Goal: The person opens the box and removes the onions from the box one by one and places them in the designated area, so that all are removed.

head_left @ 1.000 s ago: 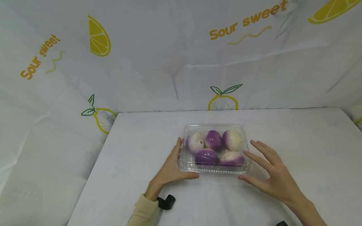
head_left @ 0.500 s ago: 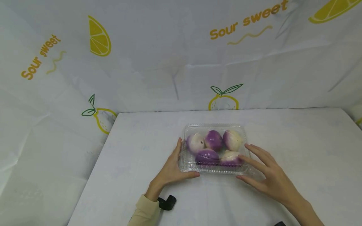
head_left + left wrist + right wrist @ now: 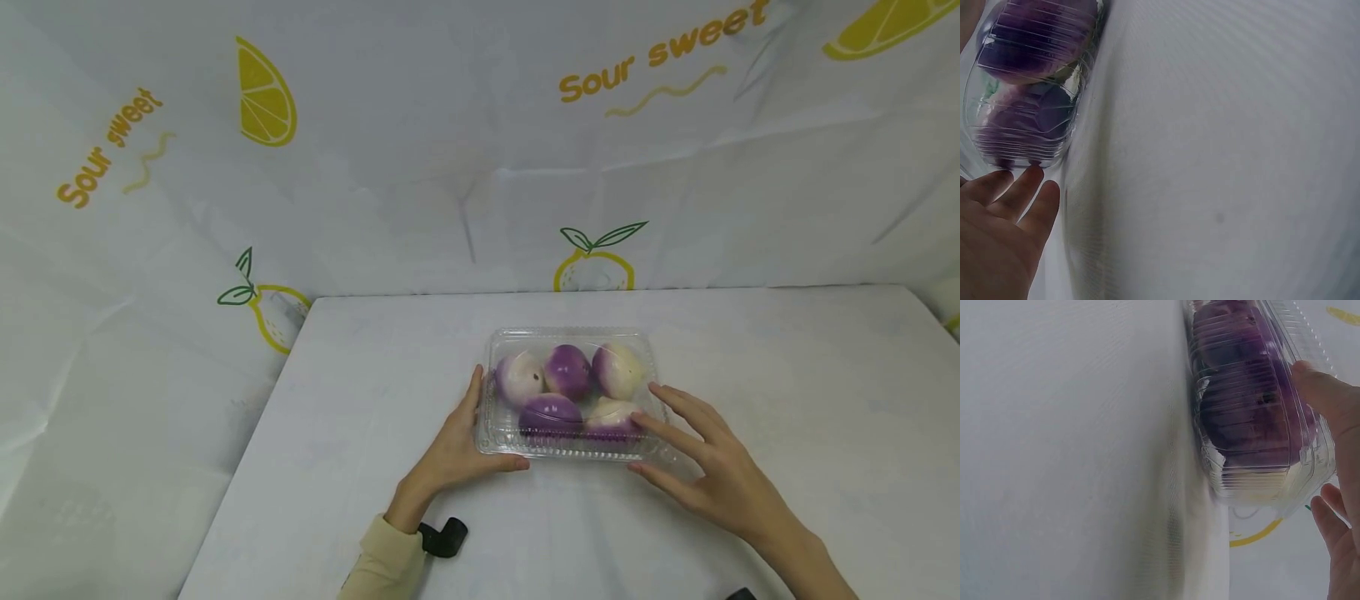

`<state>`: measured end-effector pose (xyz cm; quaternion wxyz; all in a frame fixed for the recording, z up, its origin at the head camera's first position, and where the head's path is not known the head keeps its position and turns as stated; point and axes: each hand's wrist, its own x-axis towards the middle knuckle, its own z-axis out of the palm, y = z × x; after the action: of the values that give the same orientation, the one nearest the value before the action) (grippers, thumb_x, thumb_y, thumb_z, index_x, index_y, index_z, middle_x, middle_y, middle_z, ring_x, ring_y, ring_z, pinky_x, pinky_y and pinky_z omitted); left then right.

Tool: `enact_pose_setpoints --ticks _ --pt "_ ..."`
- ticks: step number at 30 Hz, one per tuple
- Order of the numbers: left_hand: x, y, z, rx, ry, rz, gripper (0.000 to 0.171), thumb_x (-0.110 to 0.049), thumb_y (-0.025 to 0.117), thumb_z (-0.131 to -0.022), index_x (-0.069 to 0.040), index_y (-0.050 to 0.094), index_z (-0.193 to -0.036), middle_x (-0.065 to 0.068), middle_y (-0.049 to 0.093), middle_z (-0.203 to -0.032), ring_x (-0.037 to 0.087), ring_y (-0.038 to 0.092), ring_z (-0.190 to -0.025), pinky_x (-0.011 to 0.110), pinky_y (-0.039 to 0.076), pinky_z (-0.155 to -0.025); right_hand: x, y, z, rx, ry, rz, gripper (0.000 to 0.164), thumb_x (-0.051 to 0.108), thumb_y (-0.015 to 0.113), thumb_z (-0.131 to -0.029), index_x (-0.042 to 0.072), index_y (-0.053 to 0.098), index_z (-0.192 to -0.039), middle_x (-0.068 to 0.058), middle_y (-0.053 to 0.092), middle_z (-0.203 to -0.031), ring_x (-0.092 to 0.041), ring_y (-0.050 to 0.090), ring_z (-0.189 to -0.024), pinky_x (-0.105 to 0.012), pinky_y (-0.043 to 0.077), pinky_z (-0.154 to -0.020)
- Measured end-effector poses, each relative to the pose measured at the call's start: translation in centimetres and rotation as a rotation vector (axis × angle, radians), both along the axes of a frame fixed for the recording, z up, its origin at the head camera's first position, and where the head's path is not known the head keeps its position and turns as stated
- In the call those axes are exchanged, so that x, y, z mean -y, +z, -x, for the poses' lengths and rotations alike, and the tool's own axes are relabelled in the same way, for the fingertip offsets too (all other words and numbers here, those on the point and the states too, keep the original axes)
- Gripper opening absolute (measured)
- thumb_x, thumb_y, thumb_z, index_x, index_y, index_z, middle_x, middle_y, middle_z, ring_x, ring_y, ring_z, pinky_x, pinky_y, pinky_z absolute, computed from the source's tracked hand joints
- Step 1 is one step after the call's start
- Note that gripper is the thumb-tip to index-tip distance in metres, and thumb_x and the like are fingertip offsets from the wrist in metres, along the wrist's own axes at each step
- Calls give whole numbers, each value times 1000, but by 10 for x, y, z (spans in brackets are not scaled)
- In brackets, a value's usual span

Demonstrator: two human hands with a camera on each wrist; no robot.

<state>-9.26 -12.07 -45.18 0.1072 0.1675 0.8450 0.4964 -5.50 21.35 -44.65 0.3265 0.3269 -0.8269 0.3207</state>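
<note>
In the head view, a clear plastic clamshell box [image 3: 555,451] lies on the table, its ribbed lid down over several round purple-and-white vegetables [image 3: 567,372] resembling turnips or onions. My left hand [image 3: 453,446] is at the box's left side, fingers along that side and thumb beside the front edge. The left wrist view has my straight fingertips touching or nearly touching the box end [image 3: 1022,147]. At the right front corner is my right hand [image 3: 720,471], fingers spread and slightly bent. My right thumb [image 3: 1319,387] touches the box rim in the right wrist view; the other fingers seem apart from it.
A white cloth covers the table [image 3: 360,367], whose back edge meets a white curtain [image 3: 420,192] printed with lemons and words. A black wrist device [image 3: 444,537] sits on my left wrist, below the hand. Part of another dark device [image 3: 741,594] shows at the bottom edge.
My right hand has moved left, bringing its fingers over the box's right edge; it stays there through the last half second. The left hand and box have hardly moved.
</note>
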Motion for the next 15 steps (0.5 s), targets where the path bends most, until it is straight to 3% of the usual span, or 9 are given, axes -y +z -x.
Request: enact_pose_setpoints --ticks 3,7,10,15 --pt "0 1 0 -1 -3 0 144 -31 98 -67 -6 -5 -164 12 12 -172 33 21 -158 55 27 -125 1 1 0 -40 -3 -14 60 59 56 -99 4 78 -112 0 55 -151 -10 41 -148 -19 29 -124" --pt "-1 1 0 -5 -3 10 143 -32 97 -68 -6 -5 -164 11 11 -173 31 19 -159 54 25 -126 3 4 -1 -117 -5 -59 56 53 54 -103 2 78 -110 -11 70 -129 -13 47 -143 -18 30 -123" --pt "-1 1 0 -4 -2 18 142 -34 96 -69 -7 -5 -165 11 10 -173 30 17 -159 53 23 -127 5 8 0 -190 7 -86 52 47 52 -106 2 78 -107 -18 74 -109 -20 58 -124 -15 31 -121" --pt "-1 1 -1 1 -4 12 141 -34 96 -70 -6 -5 -164 11 11 -173 30 18 -159 53 23 -127 10 15 2 -295 32 -104 45 38 53 -107 1 78 -102 -16 75 -95 -31 62 -94 -14 33 -119"
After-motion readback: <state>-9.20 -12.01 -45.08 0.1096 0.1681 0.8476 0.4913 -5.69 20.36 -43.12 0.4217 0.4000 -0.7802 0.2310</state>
